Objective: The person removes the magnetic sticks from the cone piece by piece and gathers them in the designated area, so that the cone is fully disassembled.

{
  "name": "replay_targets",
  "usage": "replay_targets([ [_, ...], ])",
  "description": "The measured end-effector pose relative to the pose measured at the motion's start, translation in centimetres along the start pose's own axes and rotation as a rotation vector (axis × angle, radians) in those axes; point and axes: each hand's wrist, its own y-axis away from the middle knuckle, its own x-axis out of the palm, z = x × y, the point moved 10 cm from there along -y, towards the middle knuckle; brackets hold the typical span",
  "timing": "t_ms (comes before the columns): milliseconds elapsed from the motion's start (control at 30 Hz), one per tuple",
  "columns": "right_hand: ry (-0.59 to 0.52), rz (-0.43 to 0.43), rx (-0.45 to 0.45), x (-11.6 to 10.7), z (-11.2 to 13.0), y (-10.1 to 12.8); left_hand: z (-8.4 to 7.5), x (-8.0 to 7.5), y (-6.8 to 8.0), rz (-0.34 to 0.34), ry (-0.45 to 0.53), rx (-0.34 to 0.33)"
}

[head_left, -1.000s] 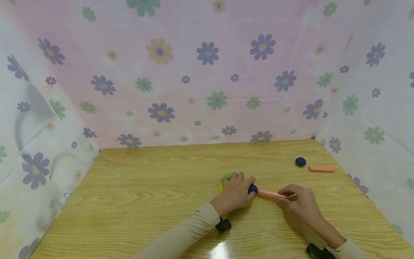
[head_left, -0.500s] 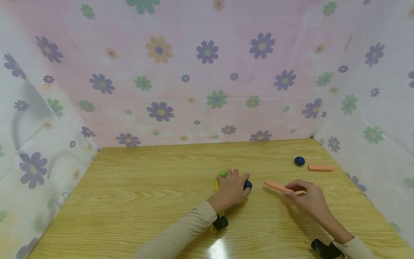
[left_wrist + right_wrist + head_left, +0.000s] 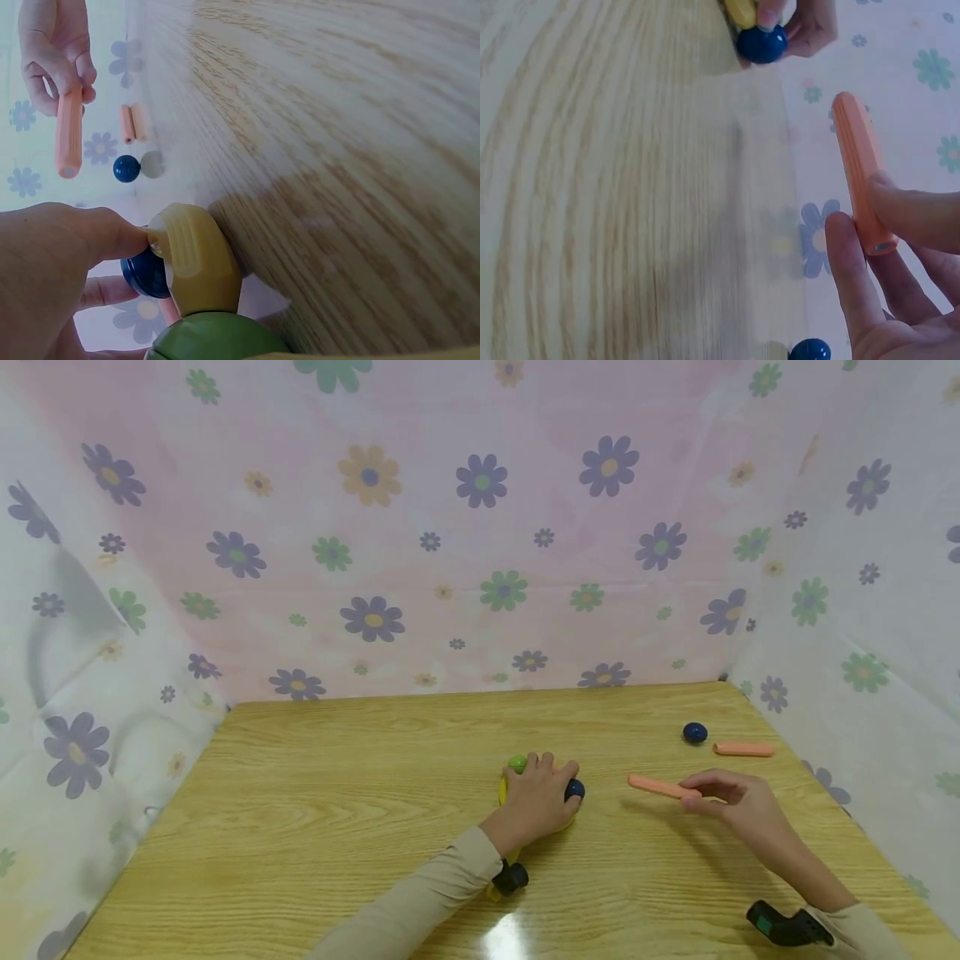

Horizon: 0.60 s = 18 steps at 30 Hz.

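Observation:
My left hand point(image 3: 534, 797) holds a joined group of toy pieces down on the table. Its thumb presses where a yellow curved bar point(image 3: 199, 259) meets a dark blue ball point(image 3: 574, 790), and the fingers spread over the far side. A light green ball point(image 3: 517, 763) peeks out beyond the fingers; the palm hides much of the group. In my right hand point(image 3: 742, 814) an orange bar point(image 3: 859, 161) is pinched by one end between thumb and fingers. That bar is raised above the table, apart from the blue ball, its free end toward the left hand.
A loose dark blue ball point(image 3: 695, 732) and a second orange bar point(image 3: 742, 749) lie at the back right of the wooden table point(image 3: 360, 793). Flower-printed cloth point(image 3: 420, 568) hangs around the back and sides.
The orange bar in my right hand has come away from the blue ball, moving right and up. The left hand shifted slightly left with its pieces, then stayed still.

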Motion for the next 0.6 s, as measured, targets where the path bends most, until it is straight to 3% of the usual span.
replay_targets([
  [400, -0.157, 0.036, 0.007, -2.0, -0.9, -0.3, 0.0, -0.1, 0.1, -0.020, 0.000, 0.013],
  [600, -0.111, 0.021, 0.026, -3.2, -2.1, -0.3, 0.0, -0.1, 0.1, -0.022, -0.001, 0.012],
])
